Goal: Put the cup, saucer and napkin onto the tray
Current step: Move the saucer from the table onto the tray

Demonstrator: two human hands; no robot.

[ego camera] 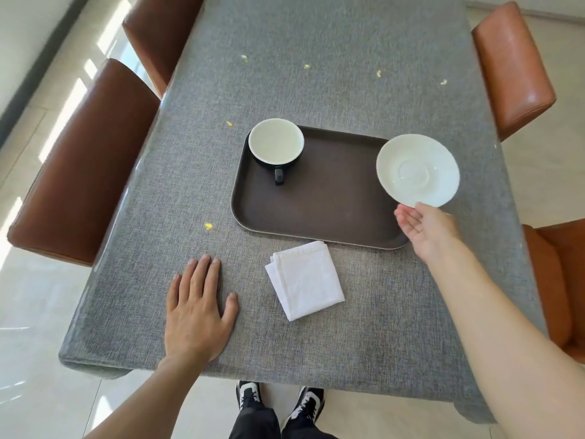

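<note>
The saucer (pixel 418 170), white and round, is held at its near rim by the right hand (pixel 427 229). The saucer extends away from the grip, toward the far side of the table, tilted so that its upper face shows to the camera. It overlaps the right end of the tray (pixel 316 213) in view; whether it touches the tray cannot be told. The right hand is palm-up, thumb on the rim's upper face; the fingers under the saucer are hidden.

The cup (pixel 276 145), black outside and white inside, stands upright in the far left corner of the brown rectangular tray, handle pointing toward the person.

The napkin (pixel 304 280), white and folded into a square, lies on the grey tablecloth (pixel 380 327) just beside the tray's near edge, off the tray.

The left hand (pixel 198 312) rests flat on the tablecloth, palm down, fingers extended and close together, holding nothing, to the left of the napkin and apart from it.

Brown upholstered chairs (pixel 82 172) stand along both long sides of the table.
</note>
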